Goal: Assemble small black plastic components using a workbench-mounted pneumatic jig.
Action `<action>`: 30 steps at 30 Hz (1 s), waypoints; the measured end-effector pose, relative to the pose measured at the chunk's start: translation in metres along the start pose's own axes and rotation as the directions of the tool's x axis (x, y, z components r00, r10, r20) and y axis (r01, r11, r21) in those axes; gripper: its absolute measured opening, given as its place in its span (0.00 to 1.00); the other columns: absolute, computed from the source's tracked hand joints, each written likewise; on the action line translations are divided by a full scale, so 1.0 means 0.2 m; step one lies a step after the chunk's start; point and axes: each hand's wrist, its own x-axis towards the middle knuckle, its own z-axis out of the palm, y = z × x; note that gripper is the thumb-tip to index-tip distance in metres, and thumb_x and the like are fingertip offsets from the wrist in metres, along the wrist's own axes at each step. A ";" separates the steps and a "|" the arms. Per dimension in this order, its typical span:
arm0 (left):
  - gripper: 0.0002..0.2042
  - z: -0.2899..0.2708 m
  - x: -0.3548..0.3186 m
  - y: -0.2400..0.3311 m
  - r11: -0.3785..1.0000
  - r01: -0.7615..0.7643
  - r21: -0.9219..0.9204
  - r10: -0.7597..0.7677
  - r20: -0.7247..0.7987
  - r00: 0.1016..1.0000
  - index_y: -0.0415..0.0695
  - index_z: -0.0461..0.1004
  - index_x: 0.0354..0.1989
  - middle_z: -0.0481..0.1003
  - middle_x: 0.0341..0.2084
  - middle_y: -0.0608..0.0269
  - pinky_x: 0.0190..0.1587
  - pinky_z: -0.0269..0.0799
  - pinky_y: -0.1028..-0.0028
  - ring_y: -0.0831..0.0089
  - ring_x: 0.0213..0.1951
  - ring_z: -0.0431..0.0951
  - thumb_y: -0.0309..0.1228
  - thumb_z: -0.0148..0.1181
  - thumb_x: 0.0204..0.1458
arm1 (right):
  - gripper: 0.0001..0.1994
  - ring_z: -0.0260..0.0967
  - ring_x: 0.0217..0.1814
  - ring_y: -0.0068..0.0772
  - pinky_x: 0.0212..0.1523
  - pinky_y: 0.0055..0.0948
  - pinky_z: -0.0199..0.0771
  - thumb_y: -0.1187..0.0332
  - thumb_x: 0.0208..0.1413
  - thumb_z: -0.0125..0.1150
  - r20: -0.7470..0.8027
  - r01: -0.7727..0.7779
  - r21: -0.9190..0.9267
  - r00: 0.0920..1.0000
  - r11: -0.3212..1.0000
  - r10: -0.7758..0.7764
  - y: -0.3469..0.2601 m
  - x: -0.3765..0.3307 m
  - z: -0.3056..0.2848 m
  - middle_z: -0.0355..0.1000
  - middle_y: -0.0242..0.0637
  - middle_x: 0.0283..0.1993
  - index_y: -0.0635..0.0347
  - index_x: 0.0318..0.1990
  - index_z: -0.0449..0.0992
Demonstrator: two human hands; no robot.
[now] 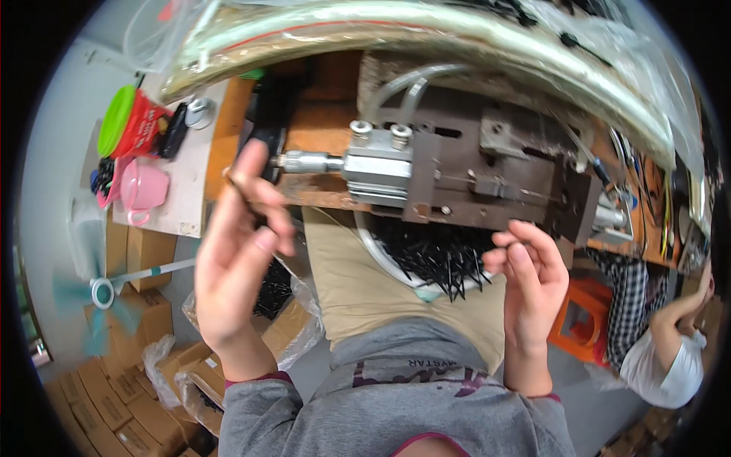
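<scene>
My left hand [237,255] is raised to the left of a metal pneumatic cylinder [378,164]. Its index finger is stretched out and slightly smeared, the other fingers are loosely bent, and the thumb stands apart. A thin dark line runs along those fingers; I cannot tell whether it is a thing or shadow. My right hand [533,286] hovers below the right part of the dark metal fixture [472,206], its fingers curled and thumb close to the index finger; whatever they pinch is too small to name. Between the hands, a white basin [371,242] holds many thin black pieces [438,255].
Clear tubes [415,80] rise from the cylinder. A long plastic-wrapped bundle [426,42] arches across the back. At left are a pink cup [143,186], red bucket [145,122], fan [103,293] and cardboard boxes [99,400]. Another person [670,358] sits at right, near an orange stool [582,324].
</scene>
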 end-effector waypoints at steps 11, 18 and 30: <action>0.17 0.49 -0.08 -0.15 0.904 -0.367 0.218 0.240 0.452 0.859 0.39 0.84 0.40 0.81 0.41 0.54 0.32 0.80 0.76 0.71 0.34 0.83 0.24 0.77 0.37 | 0.10 0.79 0.23 0.34 0.25 0.25 0.78 0.69 0.70 0.53 0.162 -0.086 0.073 0.984 0.994 0.074 -0.03 0.03 -0.05 0.78 0.50 0.34 0.69 0.42 0.72; 0.16 0.52 -0.09 -0.20 0.810 -0.555 0.191 0.342 0.616 0.710 0.36 0.83 0.39 0.80 0.48 0.44 0.32 0.82 0.74 0.67 0.31 0.85 0.24 0.75 0.39 | 0.12 0.76 0.20 0.31 0.20 0.21 0.75 0.66 0.71 0.50 0.187 -0.090 0.074 0.979 0.993 0.074 -0.04 0.04 -0.06 0.76 0.47 0.30 0.68 0.41 0.71; 0.15 0.54 -0.11 -0.20 0.779 -0.587 0.220 0.361 0.608 0.707 0.34 0.83 0.37 0.80 0.47 0.44 0.33 0.83 0.72 0.65 0.32 0.85 0.23 0.75 0.38 | 0.13 0.78 0.25 0.33 0.12 0.23 0.77 0.66 0.71 0.49 0.199 -0.011 -0.008 0.980 1.000 0.013 -0.05 0.03 -0.05 0.71 0.42 0.30 0.70 0.38 0.70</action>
